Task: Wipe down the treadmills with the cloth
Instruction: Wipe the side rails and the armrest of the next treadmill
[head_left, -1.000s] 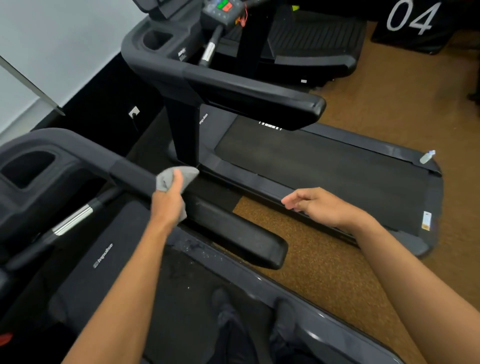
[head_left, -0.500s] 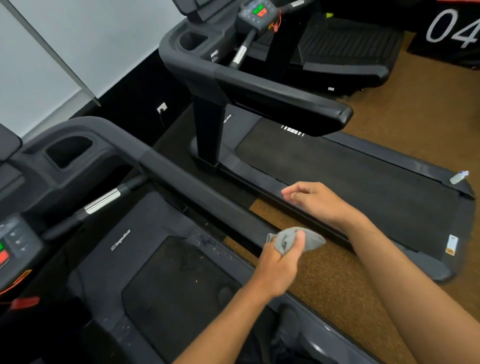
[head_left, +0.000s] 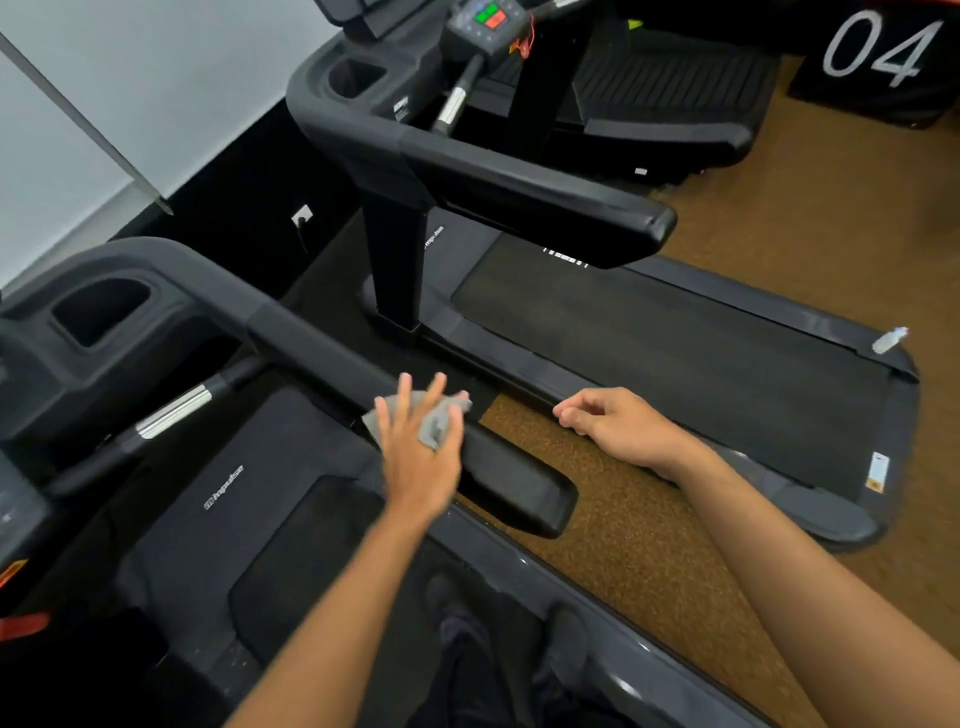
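Work centres on the near treadmill's black padded handrail (head_left: 519, 488), where the left hand (head_left: 418, 462), splayed flat, presses a crumpled grey cloth (head_left: 434, 428); right hand (head_left: 618, 423) hangs relaxed, empty. Far black treadmill (head_left: 675, 353) seemingly awaits.

A small crumpled grey cloth (head_left: 434, 422) lies pressed beneath the spread fingers of the left hand (head_left: 422, 460), on the padded black handrail (head_left: 519, 488) of the near dark-grey treadmill (head_left: 223, 519); beyond the grip, a second black treadmill (head_left: 675, 353) stands alongside
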